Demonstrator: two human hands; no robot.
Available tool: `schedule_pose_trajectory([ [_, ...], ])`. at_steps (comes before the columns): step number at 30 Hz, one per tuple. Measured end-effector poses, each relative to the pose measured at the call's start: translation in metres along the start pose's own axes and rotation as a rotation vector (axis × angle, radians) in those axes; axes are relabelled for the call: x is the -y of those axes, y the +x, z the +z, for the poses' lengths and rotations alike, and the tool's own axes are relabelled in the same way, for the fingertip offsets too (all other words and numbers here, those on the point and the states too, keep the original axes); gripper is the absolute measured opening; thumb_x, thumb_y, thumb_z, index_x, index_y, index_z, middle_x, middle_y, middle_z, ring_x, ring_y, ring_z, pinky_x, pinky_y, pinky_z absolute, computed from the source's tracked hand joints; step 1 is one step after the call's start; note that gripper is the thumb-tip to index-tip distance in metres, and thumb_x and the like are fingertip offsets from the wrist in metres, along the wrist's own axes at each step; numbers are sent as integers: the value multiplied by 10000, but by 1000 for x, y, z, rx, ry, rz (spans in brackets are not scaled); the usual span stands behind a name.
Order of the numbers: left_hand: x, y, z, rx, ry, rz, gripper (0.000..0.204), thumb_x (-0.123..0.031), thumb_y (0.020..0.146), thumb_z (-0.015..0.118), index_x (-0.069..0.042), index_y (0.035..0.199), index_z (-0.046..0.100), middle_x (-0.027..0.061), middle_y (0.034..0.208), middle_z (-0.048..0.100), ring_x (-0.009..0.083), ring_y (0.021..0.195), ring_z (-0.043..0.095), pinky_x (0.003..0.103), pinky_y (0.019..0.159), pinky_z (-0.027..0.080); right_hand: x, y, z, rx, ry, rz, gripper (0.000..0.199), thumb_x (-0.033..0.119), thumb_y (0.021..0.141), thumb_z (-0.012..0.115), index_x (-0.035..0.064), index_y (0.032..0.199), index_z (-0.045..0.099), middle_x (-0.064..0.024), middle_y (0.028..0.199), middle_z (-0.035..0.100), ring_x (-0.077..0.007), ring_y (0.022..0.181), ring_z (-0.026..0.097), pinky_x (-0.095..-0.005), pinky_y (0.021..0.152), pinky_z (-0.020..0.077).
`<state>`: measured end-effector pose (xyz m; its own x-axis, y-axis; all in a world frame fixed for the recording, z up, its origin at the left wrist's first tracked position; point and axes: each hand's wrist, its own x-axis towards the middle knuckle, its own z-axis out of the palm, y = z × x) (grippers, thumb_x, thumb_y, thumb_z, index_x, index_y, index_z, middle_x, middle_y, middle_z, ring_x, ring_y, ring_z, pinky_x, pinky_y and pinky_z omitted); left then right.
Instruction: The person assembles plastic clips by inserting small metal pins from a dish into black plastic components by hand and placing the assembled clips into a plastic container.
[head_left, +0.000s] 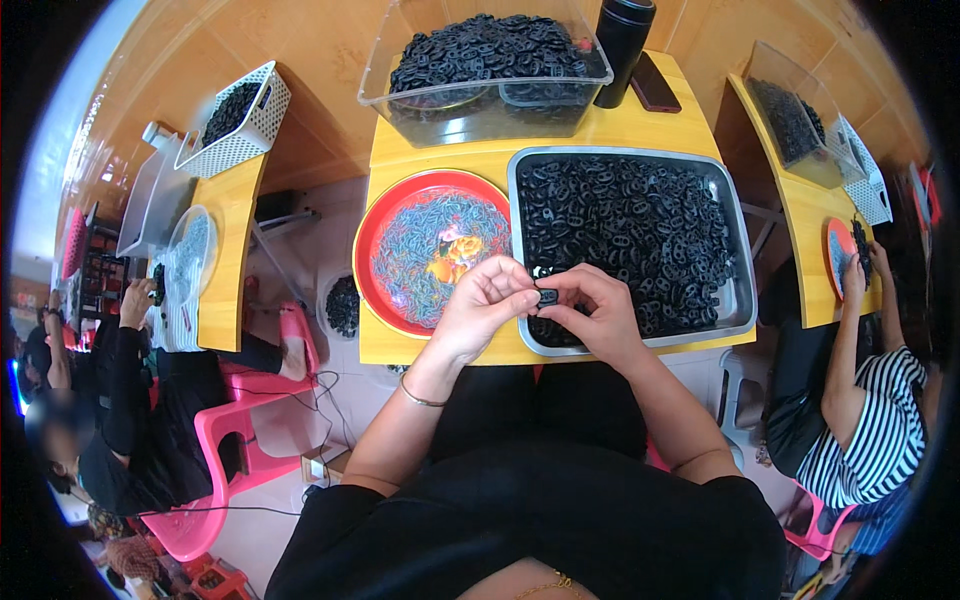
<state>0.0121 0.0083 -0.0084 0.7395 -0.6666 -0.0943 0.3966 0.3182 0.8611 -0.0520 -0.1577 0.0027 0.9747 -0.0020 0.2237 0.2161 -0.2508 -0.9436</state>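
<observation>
Both hands meet over the near left corner of a metal tray [742, 300] heaped with small black plastic pieces [625, 225], many with two holes. A single black plastic piece [547, 297] is pinched between the thumb and fingers of my right hand [598, 312]. My left hand [490, 303], a bracelet on its wrist, is closed with thumb and fingertips at the piece's left end. Whether it also holds something small is hidden. Just left is a red round plate [372, 225] of thin bluish-grey pieces, perhaps springs, over a flower print.
Behind the tray stands a clear plastic bin [480, 122] full of black pieces. A black bottle [622, 55] and a dark phone [655, 82] are beside it. Co-workers sit at yellow tables on both sides, a pink chair [225, 440] at left. A bowl of black pieces [342, 305] rests below.
</observation>
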Motion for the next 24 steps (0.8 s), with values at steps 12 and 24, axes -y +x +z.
schedule_pose_trajectory([
  [12, -2, -3, 3, 18, -1, 8, 112, -10, 801, 598, -44, 857, 509, 20, 747, 582, 76, 687, 573, 190, 631, 465, 4, -3, 0, -31, -29, -9, 237, 28, 681, 697, 21, 908, 630, -34, 774, 555, -65, 618, 506, -184, 540, 398],
  [24, -4, -5, 4, -4, 6, 4, 133, 10, 789, 598, -49, 855, 499, 30, 772, 575, 87, 688, 564, 191, 621, 456, 1, -6, 3, -16, 76, 3, 278, 8, 706, 677, 16, 976, 610, -9, 785, 515, -41, 628, 472, -175, 552, 376],
])
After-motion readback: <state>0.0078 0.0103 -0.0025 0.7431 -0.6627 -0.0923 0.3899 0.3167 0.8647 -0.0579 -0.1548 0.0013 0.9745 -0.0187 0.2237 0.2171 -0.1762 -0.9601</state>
